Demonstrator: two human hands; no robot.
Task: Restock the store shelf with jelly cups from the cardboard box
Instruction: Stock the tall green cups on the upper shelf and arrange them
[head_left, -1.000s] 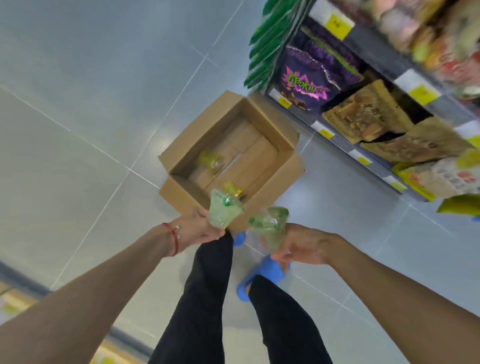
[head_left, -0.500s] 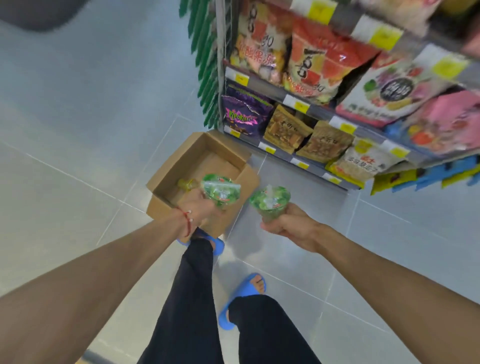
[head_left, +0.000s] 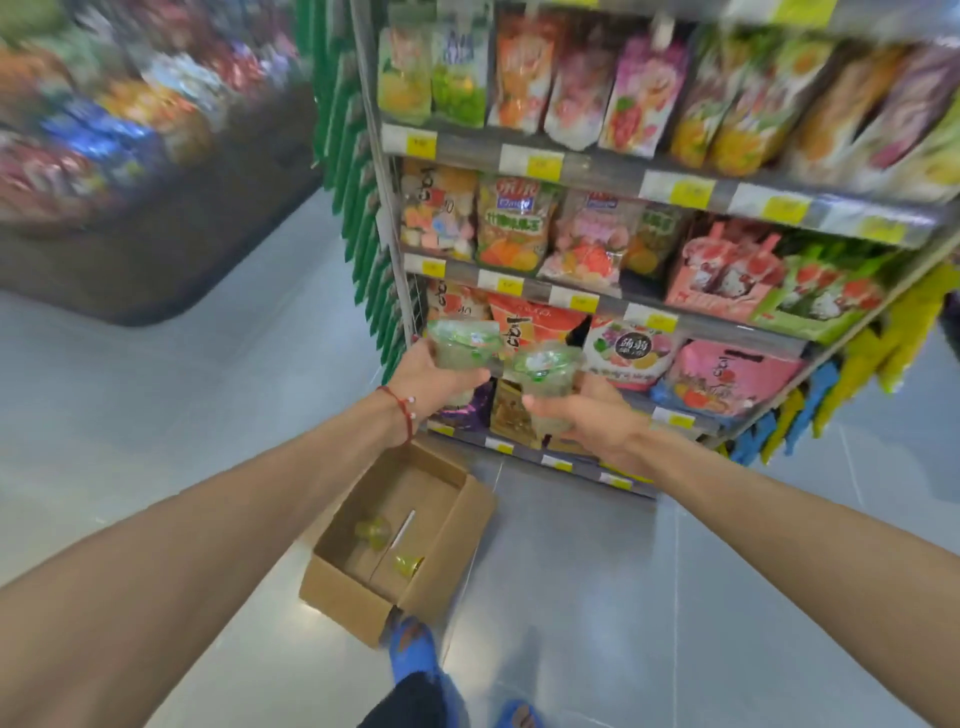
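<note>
Two cups are held before the stocked metal store shelf (head_left: 597, 169). My left grip (head_left: 436, 382) curls round one clear plastic jelly cup with a green lid (head_left: 464, 345). My right grip (head_left: 587, 415) curls round a second green-lidded jelly cup (head_left: 548, 371), and the two cups are just beside each other. Below, the open brown cardboard box (head_left: 343, 600) sits on the grey tiled floor (head_left: 571, 597) near the shelf's foot, holding a yellowish jelly cup (head_left: 373, 531) and another yellow jelly cup (head_left: 408, 564).

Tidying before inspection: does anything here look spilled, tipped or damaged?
No spill or damage shows. Two yellow cups in the cardboard box seem tipped over. Left hand grips one green cup, right hand another.
</note>
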